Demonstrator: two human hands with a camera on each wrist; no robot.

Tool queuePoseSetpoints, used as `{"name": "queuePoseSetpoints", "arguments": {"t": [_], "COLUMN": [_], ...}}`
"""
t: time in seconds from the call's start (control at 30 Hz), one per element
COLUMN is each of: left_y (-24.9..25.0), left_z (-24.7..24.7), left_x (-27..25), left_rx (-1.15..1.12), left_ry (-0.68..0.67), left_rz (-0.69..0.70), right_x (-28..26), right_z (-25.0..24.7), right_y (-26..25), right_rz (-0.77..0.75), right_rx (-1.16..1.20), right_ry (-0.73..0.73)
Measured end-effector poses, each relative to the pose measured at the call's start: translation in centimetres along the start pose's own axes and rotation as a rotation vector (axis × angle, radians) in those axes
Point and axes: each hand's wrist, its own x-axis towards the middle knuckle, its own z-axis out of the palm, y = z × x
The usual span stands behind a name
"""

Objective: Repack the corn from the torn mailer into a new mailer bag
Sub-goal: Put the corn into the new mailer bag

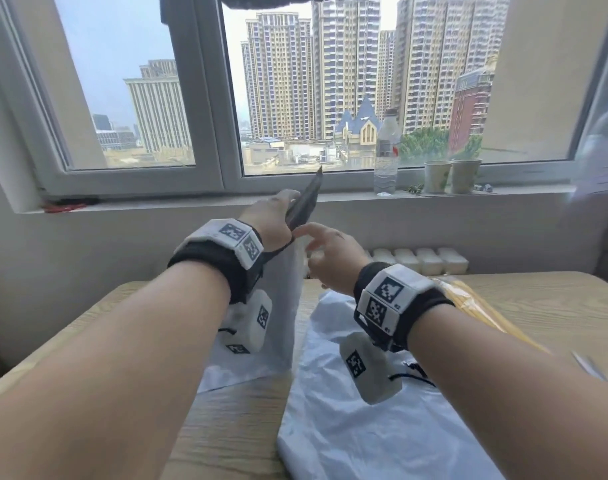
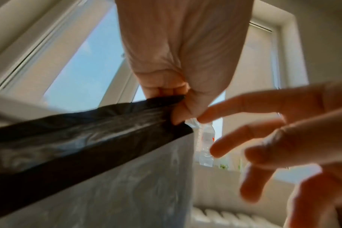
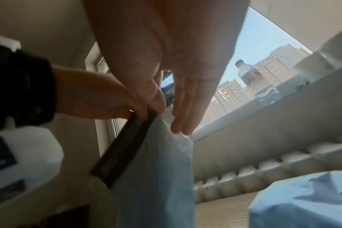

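My left hand (image 1: 278,216) holds the new mailer (image 1: 281,306) up above the table, pinching its black inner flap (image 2: 78,138) between thumb and fingers. The white bag hangs down to the tabletop. My right hand (image 1: 326,251) is beside it with straight fingers (image 3: 178,108) touching the white edge of the bag's mouth (image 3: 172,128). The torn white mailer (image 1: 347,427) lies crumpled on the table under my right forearm. The corn (image 1: 475,306), in a yellow clear pack, lies on the table to the right, partly hidden by my right wrist.
A wooden table (image 1: 233,427) stands in front of a white radiator (image 1: 420,259). On the windowsill are a water bottle (image 1: 387,154), two paper cups (image 1: 451,174) and a red item (image 1: 65,205) at the far left.
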Motion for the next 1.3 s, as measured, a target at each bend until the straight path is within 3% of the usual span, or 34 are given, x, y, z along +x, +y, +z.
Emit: {"name": "queuePoseSetpoints", "arguments": {"t": [0.1,0.3,0.53,0.73,0.97,1.07,1.2,1.3], "left_y": [1.7,2.9,2.6,2.8,2.5,2.1,3.1,4.3], "left_z": [1.0,4.6,8.9,8.1,7.1,6.0,5.9,6.6], "left_x": [-0.7,-2.3,-4.6,-5.0,-5.2,-4.9,-4.8,-4.6], "left_rx": [0.112,0.143,0.066,-0.045,0.367,0.495,0.435,0.462], "left_ry": [-0.12,-0.209,-0.237,-0.279,-0.234,-0.225,-0.307,-0.326], "left_rz": [0.095,0.059,0.028,0.021,0.013,-0.038,-0.037,-0.039], "right_x": [-1.1,-2.9,-5.5,-5.8,-6.3,-6.9,-7.1,-7.4], "right_z": [-0.9,-1.2,0.6,1.6,2.1,2.1,0.9,-1.2], "right_y": [1.0,3.4,6.2,6.4,6.5,6.8,7.0,7.5], "right_rz": [-0.043,0.016,0.057,-0.023,-0.103,-0.032,-0.028,0.022], "right_rx": [-0.162,-0.367,-0.314,-0.386,-0.68,-0.669,-0.59,-0.39], "right_ry": [0.003,-0.083,-0.199,-0.142,-0.258,-0.398,-0.359,-0.305]}}
